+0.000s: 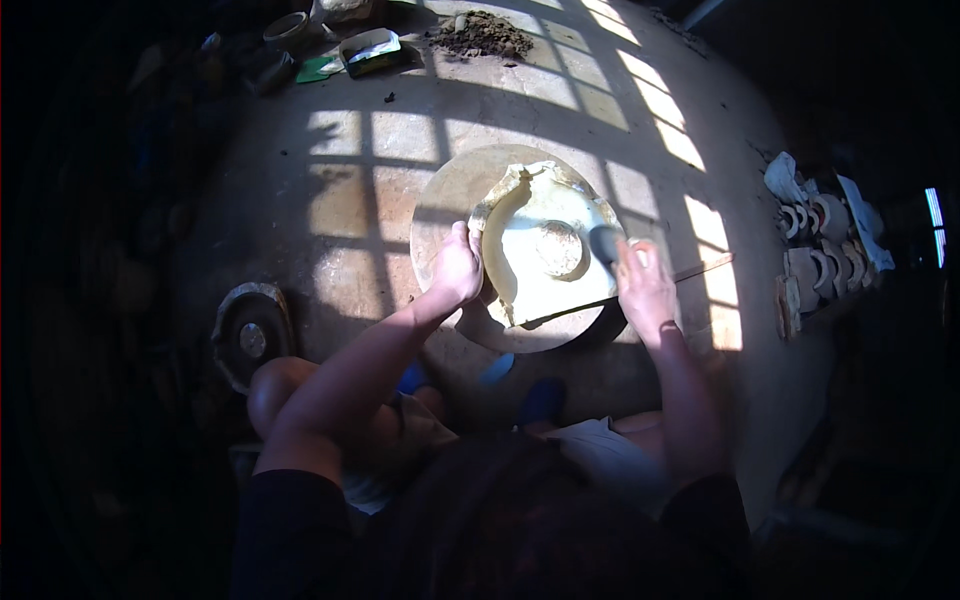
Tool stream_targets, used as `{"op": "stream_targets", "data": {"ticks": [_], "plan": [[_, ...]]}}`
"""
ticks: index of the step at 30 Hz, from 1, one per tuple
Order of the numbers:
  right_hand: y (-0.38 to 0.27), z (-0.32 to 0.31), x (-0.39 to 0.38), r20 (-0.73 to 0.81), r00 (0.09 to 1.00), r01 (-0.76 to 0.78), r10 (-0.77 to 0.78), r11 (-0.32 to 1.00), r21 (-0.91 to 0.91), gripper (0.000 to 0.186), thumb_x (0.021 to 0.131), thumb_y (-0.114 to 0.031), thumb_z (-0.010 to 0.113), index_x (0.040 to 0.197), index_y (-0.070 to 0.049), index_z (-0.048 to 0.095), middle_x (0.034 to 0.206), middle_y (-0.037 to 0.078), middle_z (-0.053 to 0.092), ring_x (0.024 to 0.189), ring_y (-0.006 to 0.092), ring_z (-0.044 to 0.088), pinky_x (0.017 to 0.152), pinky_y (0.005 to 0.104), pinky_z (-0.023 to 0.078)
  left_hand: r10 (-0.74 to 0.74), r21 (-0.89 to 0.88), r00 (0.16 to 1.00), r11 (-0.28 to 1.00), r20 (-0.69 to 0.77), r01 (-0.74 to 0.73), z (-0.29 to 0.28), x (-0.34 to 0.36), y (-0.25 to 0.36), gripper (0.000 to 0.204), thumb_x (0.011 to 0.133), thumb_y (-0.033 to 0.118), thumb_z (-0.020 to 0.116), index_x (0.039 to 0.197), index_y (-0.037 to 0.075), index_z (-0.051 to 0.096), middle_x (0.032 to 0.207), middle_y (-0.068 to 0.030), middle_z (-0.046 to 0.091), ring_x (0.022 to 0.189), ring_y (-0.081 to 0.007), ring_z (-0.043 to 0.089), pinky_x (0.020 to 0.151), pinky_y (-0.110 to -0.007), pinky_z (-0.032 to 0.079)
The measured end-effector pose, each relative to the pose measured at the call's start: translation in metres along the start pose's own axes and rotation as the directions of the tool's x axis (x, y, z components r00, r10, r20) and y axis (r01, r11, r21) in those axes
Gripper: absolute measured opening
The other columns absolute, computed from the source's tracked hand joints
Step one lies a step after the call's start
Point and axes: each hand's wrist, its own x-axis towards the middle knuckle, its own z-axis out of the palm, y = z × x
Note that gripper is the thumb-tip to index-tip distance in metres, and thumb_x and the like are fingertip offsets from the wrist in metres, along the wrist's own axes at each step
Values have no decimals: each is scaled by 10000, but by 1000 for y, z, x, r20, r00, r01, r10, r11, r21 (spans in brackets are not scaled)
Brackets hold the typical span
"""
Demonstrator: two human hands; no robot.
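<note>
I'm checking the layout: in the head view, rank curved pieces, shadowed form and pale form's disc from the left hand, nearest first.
1. Pale form's disc, right of the left hand.
2. Shadowed form, lower left.
3. Curved pieces, far right.

The head fisheye looks steeply down at the hands [458, 268].

A grey-brown floor [345, 285] bears a crumbly brown heap [485, 38] beyond the round tan disc [437, 222], a dark rough-rimmed form [230, 325] left of it.
</note>
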Motion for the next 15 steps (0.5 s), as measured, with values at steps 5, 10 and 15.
{"op": "stream_targets", "data": {"ticks": [5, 10, 15], "plan": [[-23, -19, 10, -246, 957, -114, 152, 980, 163, 365, 897, -95, 776, 1250, -145, 696, 1272, 129, 565, 1029, 362, 681, 881, 462, 572, -55, -2, 998, 998, 41, 55, -4, -9, -7, 330, 1127, 292, 428, 1198, -19, 510, 1111, -349, 649, 1082, -544, 614, 932, -574, 497], [-29, 22, -37, 3, 998, -55, 55, 982, 183, 465, 901, -127, 785, 1306, -105, 559, 1277, 167, 561, 1080, 421, 678, 911, 510, 568, -79, -52, 992, 995, 97, 84, -7, -24, 9, 327, 1118, 278, 445, 1214, -29, 504, 1162, -360, 640, 1131, -549, 605, 951, -582, 491], [-44, -1, -28, -267, 951, -62, 157, 941, 332, 322, 913, -87, 760, 1197, -39, 615, 1234, 178, 572, 1136, 386, 639, 968, 495, 531, 3, -94, 990, 995, 144, 11, -8, -32, 4, 345, 1110, 266, 458, 1257, -46, 456, 1135, -390, 659, 1133, -554, 622, 960, -575, 499]]}}
